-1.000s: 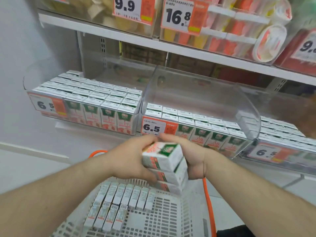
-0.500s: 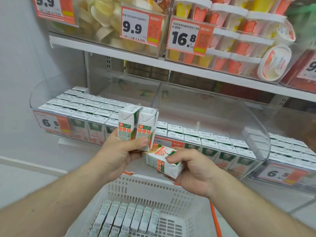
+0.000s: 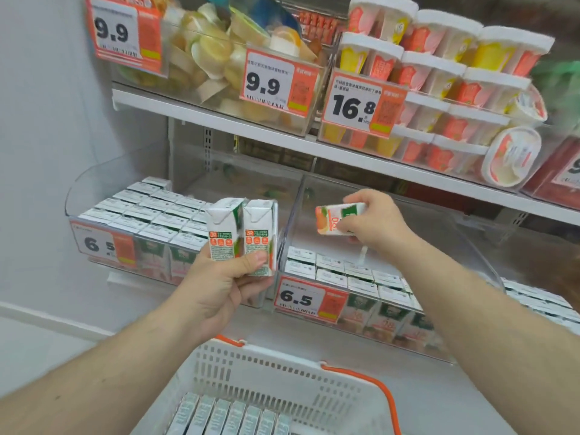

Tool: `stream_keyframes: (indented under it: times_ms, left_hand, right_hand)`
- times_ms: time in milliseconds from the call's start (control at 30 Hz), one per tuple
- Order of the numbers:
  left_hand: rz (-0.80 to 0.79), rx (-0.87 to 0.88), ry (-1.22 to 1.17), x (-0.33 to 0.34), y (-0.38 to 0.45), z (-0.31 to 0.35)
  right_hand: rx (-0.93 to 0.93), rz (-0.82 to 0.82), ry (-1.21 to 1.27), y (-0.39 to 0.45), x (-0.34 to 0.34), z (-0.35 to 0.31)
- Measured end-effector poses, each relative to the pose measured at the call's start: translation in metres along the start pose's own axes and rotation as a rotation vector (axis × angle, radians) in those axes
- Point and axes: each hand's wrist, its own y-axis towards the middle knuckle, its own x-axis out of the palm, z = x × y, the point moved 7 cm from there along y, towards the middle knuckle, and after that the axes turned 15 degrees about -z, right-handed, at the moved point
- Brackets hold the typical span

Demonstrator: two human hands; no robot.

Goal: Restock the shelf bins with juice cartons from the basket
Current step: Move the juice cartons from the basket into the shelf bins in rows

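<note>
My left hand [image 3: 224,282] grips two upright juice cartons [image 3: 243,235] side by side, in front of the gap between the left bin [image 3: 94,246] and the middle bin [image 3: 314,304]. My right hand [image 3: 373,222] holds a single carton [image 3: 334,219] on its side, over the open back part of the middle bin, above the rows of cartons [image 3: 351,274] standing in it. The white basket [image 3: 282,368] with orange handles sits below, with a row of cartons [image 3: 226,417] inside.
The left bin is filled with several rows of cartons. A third bin [image 3: 539,301] with cartons lies at the right. The upper shelf [image 3: 314,146] carries clear bins of fruit cups and tubs with price tags 9.9 and 16.8. A white wall is at the left.
My right hand has lifted its one carton up and to the right, from beside my left hand to over the middle bin. My left hand with two cartons stays about where it was.
</note>
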Motion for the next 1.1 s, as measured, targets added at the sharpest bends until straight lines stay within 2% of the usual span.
stream_keyframes:
  times_ms: [100, 200, 400, 567, 733, 833, 900, 933, 1000, 1033, 1067, 1100]
  left_hand:
    - [-0.003, -0.008, -0.018, 0.0, 0.001, -0.002]
    - [-0.001, -0.021, -0.021, -0.001, 0.001, -0.002]
    - [-0.005, -0.056, 0.019, -0.003, 0.0, -0.005]
    - [-0.022, -0.055, 0.021, -0.003, 0.002, -0.005]
    - [-0.022, -0.028, 0.011, -0.002, 0.002, -0.004]
    - [-0.012, -0.016, 0.053, -0.001, 0.001, -0.003]
    - [-0.002, -0.006, 0.105, -0.001, 0.0, -0.003]
    - [0.003, -0.001, 0.133, -0.001, -0.001, -0.002]
    - [0.003, 0.006, 0.202, 0.0, -0.003, -0.002]
    - [0.002, 0.007, 0.246, 0.0, -0.004, -0.001]
    - [0.007, 0.011, 0.289, 0.0, -0.004, 0.0]
    - [0.015, 0.017, 0.326, -0.001, -0.005, 0.001]
  right_hand:
    - [0.02, -0.151, -0.291, 0.029, 0.024, 0.0]
    - [0.106, -0.296, -0.402, 0.048, 0.053, 0.011]
    - [0.27, -0.573, -0.114, 0.06, 0.089, 0.029]
    - [0.369, -0.585, 0.151, 0.064, 0.094, 0.038]
    - [0.371, -0.619, 0.16, 0.061, 0.096, 0.042]
    - [0.367, -0.666, 0.077, 0.056, 0.097, 0.042]
    - [0.31, -0.617, -0.087, 0.055, 0.089, 0.035]
    - [0.234, -0.526, -0.181, 0.057, 0.081, 0.026]
    - [0.038, -0.187, -0.278, 0.048, 0.053, -0.002]
    - [-0.062, -0.042, -0.218, 0.03, 0.042, -0.02]
    - [-0.146, 0.009, -0.105, 0.013, 0.037, -0.034]
    - [-0.216, -0.042, 0.014, -0.004, 0.039, -0.044]
